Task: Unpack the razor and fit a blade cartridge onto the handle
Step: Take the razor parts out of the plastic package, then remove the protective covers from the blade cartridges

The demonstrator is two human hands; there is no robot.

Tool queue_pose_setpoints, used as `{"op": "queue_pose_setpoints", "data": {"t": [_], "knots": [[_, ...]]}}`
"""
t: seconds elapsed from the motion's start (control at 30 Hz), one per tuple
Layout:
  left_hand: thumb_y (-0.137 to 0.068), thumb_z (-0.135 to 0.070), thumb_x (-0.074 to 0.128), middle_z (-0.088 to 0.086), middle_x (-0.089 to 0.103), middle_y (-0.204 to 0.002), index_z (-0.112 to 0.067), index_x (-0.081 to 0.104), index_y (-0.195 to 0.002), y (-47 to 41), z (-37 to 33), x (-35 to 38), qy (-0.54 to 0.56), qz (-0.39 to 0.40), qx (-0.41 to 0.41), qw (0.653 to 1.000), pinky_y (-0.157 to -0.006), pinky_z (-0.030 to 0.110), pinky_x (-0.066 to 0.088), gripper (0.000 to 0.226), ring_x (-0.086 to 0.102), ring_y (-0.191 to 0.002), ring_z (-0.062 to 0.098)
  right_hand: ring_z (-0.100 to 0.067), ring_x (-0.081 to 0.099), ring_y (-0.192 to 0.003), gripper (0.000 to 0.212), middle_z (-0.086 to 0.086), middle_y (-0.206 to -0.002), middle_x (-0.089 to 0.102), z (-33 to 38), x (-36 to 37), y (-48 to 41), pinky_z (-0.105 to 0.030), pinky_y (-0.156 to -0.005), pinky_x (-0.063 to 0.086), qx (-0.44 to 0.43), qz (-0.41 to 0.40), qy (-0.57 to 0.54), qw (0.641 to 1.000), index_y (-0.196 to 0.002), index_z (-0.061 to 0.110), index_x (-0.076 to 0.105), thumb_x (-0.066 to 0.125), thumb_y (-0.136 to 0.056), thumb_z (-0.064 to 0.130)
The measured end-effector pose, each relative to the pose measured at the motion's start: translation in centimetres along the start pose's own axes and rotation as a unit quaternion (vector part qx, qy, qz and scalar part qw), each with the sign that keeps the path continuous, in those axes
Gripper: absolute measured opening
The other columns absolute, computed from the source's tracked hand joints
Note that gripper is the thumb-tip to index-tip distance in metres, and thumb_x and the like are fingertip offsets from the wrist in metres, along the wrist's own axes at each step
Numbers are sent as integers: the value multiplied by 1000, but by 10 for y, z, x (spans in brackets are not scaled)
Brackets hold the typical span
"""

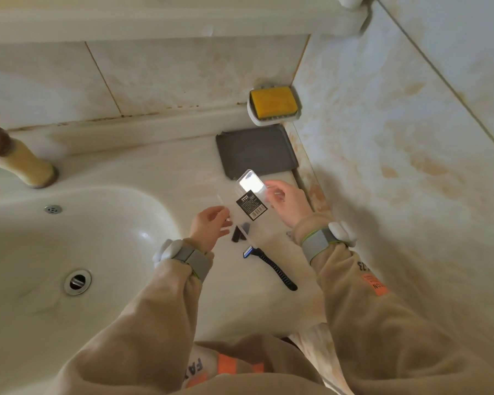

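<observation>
Both hands hold a clear plastic razor package above the sink counter. It carries a black label with a barcode and catches a bright glare near its top. My right hand grips its right edge; my left hand pinches its thin clear lower-left part. On the counter below lies a black razor handle with a blue and white blade head at its upper left end. A small dark piece lies just under the package; I cannot tell what it is.
A dark grey mat lies on the counter behind the package. A yellow soap bar sits in a white dish at the wall. The basin with its drain is to the left, the tap base beyond it. A tiled wall stands close on the right.
</observation>
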State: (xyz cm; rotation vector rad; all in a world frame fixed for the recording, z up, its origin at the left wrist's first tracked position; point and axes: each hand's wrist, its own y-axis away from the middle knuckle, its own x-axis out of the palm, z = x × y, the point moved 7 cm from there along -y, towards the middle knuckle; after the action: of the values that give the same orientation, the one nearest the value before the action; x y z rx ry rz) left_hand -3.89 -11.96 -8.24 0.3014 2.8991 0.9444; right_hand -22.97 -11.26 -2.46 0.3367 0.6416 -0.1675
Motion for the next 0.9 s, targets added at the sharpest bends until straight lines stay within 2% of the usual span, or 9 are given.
{"op": "queue_pose_setpoints", "data": {"t": [0.1,0.17,0.27,0.4,0.47,0.57,0.7,0.8,0.9], "knots": [[-89,-27,54,5,59,-99,-22,55,-109,6,-2,10,-151,41,79,985,-75,34,55,21,64,-82,21,-25,65,-98,28,-9,-106,66,-9,-11,-3,-37,-91,51,22,-23,14,999,-115,14,61,53,-89,15],[-87,-31,56,3,58,-92,-24,56,-107,13,3,21,-260,82,112,956,-75,34,53,21,63,-79,21,-25,64,-100,28,-11,-109,67,-14,-15,-4,-35,-92,49,32,-39,37,998,-114,13,61,53,-88,14],[-84,-31,60,-1,55,-82,-21,58,-111,20,12,37,-381,139,134,904,-73,28,44,29,54,-75,17,-27,62,-105,29,-11,-112,67,-28,-15,-4,-39,-95,47,54,-48,44,996,-116,15,60,52,-88,16],[-85,-33,57,3,65,-97,-28,53,-119,23,24,48,-509,173,137,832,-83,31,48,35,59,-91,22,-25,60,-110,30,-10,-118,65,-40,-13,3,-37,-97,46,73,-41,37,996,-118,16,59,52,-89,17],[-85,-33,56,4,65,-102,-29,53,-119,22,26,49,-532,162,136,820,-85,34,49,34,59,-96,25,-25,60,-110,31,-9,-119,64,-43,-12,5,-36,-96,46,74,-36,39,996,-120,16,57,52,-89,18],[-87,-30,54,4,63,-104,-26,56,-114,20,23,52,-543,139,149,814,-79,32,48,28,59,-94,25,-24,60,-110,31,-8,-119,64,-45,-12,8,-33,-95,45,73,-38,42,996,-120,16,57,51,-89,20],[-87,-29,52,2,56,-108,-24,59,-111,23,21,51,-535,111,180,818,-76,32,47,25,58,-93,25,-23,59,-110,32,-6,-119,64,-45,-11,7,-35,-97,45,69,-36,41,996,-120,16,56,52,-89,24],[-86,-29,55,-1,52,-114,-24,61,-110,26,17,49,-519,117,209,821,-78,34,48,26,57,-96,22,-22,60,-108,34,-6,-118,64,-46,-11,5,-33,-96,45,74,-45,37,996,-120,16,56,54,-88,27],[-87,-27,54,-2,57,-112,-23,62,-111,31,11,46,-511,132,226,819,-80,32,47,25,56,-98,17,-21,57,-113,35,-7,-120,63,-46,-10,5,-31,-97,42,75,-58,27,995,-120,14,55,55,-87,28]]}}
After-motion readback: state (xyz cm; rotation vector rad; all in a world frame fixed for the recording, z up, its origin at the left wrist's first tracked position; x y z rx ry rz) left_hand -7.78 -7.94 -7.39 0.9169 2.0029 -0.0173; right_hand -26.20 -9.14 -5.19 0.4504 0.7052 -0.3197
